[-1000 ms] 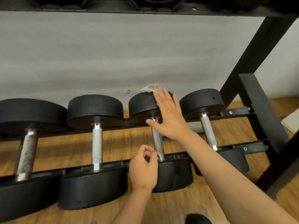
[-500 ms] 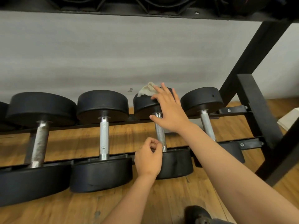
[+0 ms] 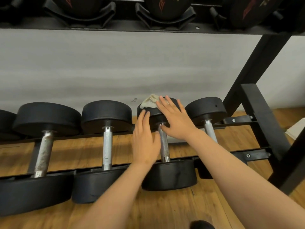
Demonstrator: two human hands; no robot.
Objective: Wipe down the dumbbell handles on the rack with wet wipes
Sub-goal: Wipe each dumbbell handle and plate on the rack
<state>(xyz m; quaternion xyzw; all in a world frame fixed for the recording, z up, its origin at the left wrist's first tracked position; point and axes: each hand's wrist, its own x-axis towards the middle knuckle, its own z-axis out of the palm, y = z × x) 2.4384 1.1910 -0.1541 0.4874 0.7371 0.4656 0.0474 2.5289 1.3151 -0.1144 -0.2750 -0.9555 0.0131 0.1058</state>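
Observation:
Several black dumbbells with steel handles lie across the low rack rails (image 3: 244, 155). A crumpled off-white wet wipe (image 3: 150, 101) sits on the far head of the third dumbbell (image 3: 168, 175). My right hand (image 3: 175, 120) lies flat on that far head with fingers spread, its fingertips at the wipe's edge. My left hand (image 3: 145, 139) is open just left of this dumbbell's steel handle (image 3: 164, 146), fingers stretched up against the far head, thumb near the handle. Neither hand grips the wipe.
A rusty-handled dumbbell (image 3: 43, 152) and a cleaner one (image 3: 107, 146) lie to the left, another (image 3: 210, 131) to the right. Black rack uprights (image 3: 262, 116) slant at right. An upper shelf (image 3: 148, 25) holds more weights. Wooden floor lies below; a grey wall stands behind.
My left hand has opened from a loose fist near the handle's lower end and moved up beside the far head. The view tilted up, showing the upper shelf.

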